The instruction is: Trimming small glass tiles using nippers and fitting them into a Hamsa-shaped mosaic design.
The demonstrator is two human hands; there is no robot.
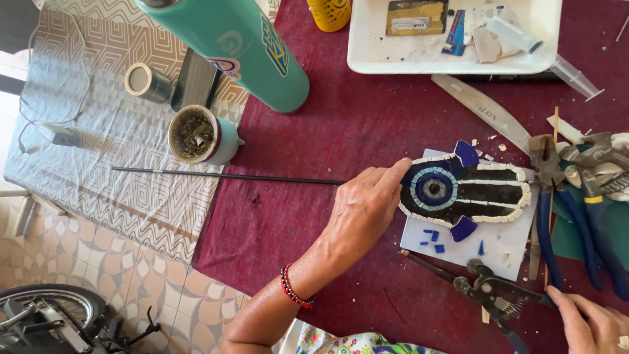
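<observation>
Grip on the left hand (363,210): fingers extended and loosely together, forefinger resting on the rim of the mosaic piece (466,190), nothing clasped. Right hand (593,324), at the lower right corner, lies on the handles of the spring nippers (488,292); the frame cuts it off, so whether it has closed on them cannot be told.

Risks, largest item first. The surface (341,131) under the maroon cloth ends at lower left, with tiled floor below. The teal bottle (239,49) stands tall near the cloth's edge; a sweeping forearm could topple it. The white tray (367,62) sits well back. The mosaic piece lies on a white tile (504,246), which could slide if pushed. Blue-handled pliers (576,216) crowd the right side, leaving little room there. The cup (196,136) could spill if the thin black rod (223,174) is knocked. Loose blue chips (432,239) may scatter.

Open room lies left of the mosaic piece, on the bare cloth.
</observation>
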